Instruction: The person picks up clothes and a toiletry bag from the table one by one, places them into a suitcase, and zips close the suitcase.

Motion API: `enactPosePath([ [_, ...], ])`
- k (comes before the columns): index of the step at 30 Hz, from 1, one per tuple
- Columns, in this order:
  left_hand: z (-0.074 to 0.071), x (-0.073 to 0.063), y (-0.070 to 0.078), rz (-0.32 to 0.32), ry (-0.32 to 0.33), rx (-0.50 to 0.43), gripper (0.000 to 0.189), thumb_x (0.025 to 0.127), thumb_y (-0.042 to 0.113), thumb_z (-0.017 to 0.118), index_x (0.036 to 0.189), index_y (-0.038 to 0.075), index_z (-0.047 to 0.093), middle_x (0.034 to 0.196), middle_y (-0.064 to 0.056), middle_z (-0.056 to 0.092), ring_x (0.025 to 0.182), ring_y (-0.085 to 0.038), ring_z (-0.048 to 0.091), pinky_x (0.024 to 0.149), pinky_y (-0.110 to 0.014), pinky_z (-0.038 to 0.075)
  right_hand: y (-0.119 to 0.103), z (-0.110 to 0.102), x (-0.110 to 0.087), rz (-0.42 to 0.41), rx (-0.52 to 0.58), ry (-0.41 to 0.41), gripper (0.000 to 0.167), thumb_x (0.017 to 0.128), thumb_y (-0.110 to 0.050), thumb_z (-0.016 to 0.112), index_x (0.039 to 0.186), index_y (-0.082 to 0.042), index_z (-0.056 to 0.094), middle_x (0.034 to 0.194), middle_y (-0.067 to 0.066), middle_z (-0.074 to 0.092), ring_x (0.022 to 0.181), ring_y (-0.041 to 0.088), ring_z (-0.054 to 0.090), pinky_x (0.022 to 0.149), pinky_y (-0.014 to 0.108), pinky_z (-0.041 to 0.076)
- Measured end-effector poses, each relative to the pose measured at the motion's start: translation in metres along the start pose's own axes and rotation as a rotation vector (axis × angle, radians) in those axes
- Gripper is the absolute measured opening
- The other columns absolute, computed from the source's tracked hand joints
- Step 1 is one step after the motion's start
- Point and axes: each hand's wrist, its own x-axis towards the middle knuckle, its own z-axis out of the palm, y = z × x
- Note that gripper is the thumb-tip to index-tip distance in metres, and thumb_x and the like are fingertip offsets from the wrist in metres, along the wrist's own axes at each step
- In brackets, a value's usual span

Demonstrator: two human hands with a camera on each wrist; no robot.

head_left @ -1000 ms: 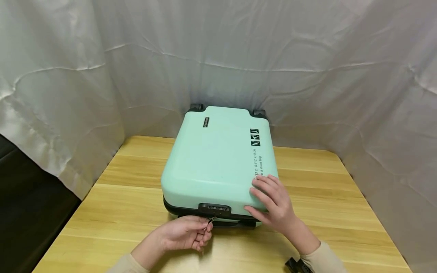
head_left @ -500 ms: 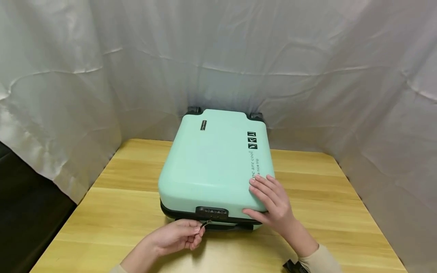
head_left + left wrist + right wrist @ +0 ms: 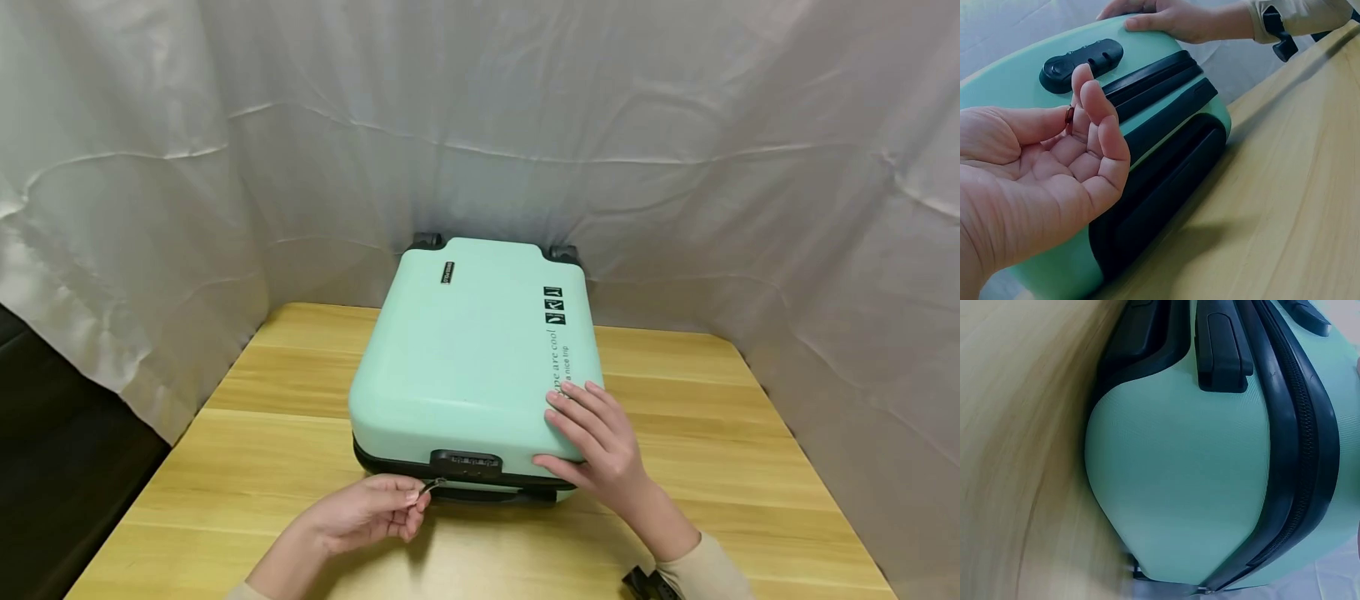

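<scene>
A mint-green hard-shell suitcase (image 3: 472, 350) lies flat on the table, its wheels toward the back curtain. At its near side, my left hand (image 3: 363, 512) pinches a small zipper pull (image 3: 430, 488) between thumb and fingers, just left of the black combination lock (image 3: 467, 462). The left wrist view shows the pull's dark end (image 3: 1070, 116) at the thumb tip, the other fingers loosely bent. My right hand (image 3: 603, 446) rests on the near right corner of the lid, fingers spread. Black-edged zipper teeth (image 3: 1305, 434) run around that corner in the right wrist view.
The wooden table (image 3: 712, 442) extends on both sides of the suitcase. Grey curtains (image 3: 480, 117) hang behind and beside it. A black carry handle (image 3: 1225, 350) sits below the zipper. A black device (image 3: 648, 583) is by the right sleeve.
My left hand has moved left along the suitcase's near edge with the zipper pull, away from beneath the lock. The right hand stays on the corner. The head view has shifted slightly.
</scene>
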Motion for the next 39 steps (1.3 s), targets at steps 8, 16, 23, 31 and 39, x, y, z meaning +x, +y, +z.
enactPosePath([
  [8, -0.009, -0.016, 0.002, 0.034, -0.002, -0.003, 0.032, 0.104, 0.005, 0.031, 0.104, 0.013, 0.061, 0.094, 0.01, 0.065, 0.086, -0.003, 0.06, 0.082, -0.021, 0.05, 0.001, 0.0, 0.0, -0.008, -0.029, -0.01, 0.047, 0.086, -0.042, 0.072, 0.092, 0.004, 0.071, 0.092, 0.022, 0.073, 0.093, 0.037, 0.067, 0.103, 0.044, 0.047],
  [16, -0.022, -0.034, 0.01, -0.008, -0.001, 0.012, 0.031, 0.104, 0.006, 0.029, 0.105, 0.013, 0.059, 0.095, 0.01, 0.065, 0.087, -0.003, 0.061, 0.082, -0.021, 0.05, 0.002, 0.001, 0.001, -0.019, -0.045, -0.006, 0.046, 0.087, -0.042, 0.071, 0.091, 0.003, 0.071, 0.091, 0.022, 0.073, 0.091, 0.038, 0.068, 0.101, 0.045, 0.048],
  [23, -0.039, -0.05, 0.009, 0.074, -0.077, -0.023, 0.042, 0.103, -0.003, 0.02, 0.108, 0.01, 0.059, 0.099, 0.008, 0.065, 0.088, -0.003, 0.061, 0.081, -0.019, 0.05, 0.0, 0.003, 0.001, -0.022, -0.054, -0.007, 0.046, 0.087, -0.043, 0.071, 0.091, 0.003, 0.072, 0.091, 0.022, 0.073, 0.091, 0.038, 0.068, 0.103, 0.045, 0.048],
  [31, -0.045, -0.052, 0.007, 0.093, -0.046, 0.001, 0.043, 0.102, -0.003, 0.022, 0.111, 0.008, 0.062, 0.102, 0.006, 0.068, 0.092, -0.006, 0.064, 0.085, -0.021, 0.051, 0.0, -0.001, 0.002, 0.001, -0.048, -0.043, 0.047, 0.088, -0.044, 0.069, 0.093, 0.003, 0.071, 0.093, 0.022, 0.073, 0.089, 0.04, 0.067, 0.1, 0.046, 0.048],
  [39, -0.043, -0.047, 0.004, 0.093, 0.032, -0.022, 0.04, 0.099, -0.007, 0.033, 0.116, 0.005, 0.066, 0.108, 0.001, 0.073, 0.097, -0.008, 0.068, 0.09, -0.023, 0.054, -0.006, -0.003, 0.006, -0.051, -0.072, -0.12, 0.037, 0.092, -0.037, 0.066, 0.096, 0.0, 0.072, 0.097, 0.021, 0.073, 0.089, 0.037, 0.068, 0.09, 0.049, 0.048],
])
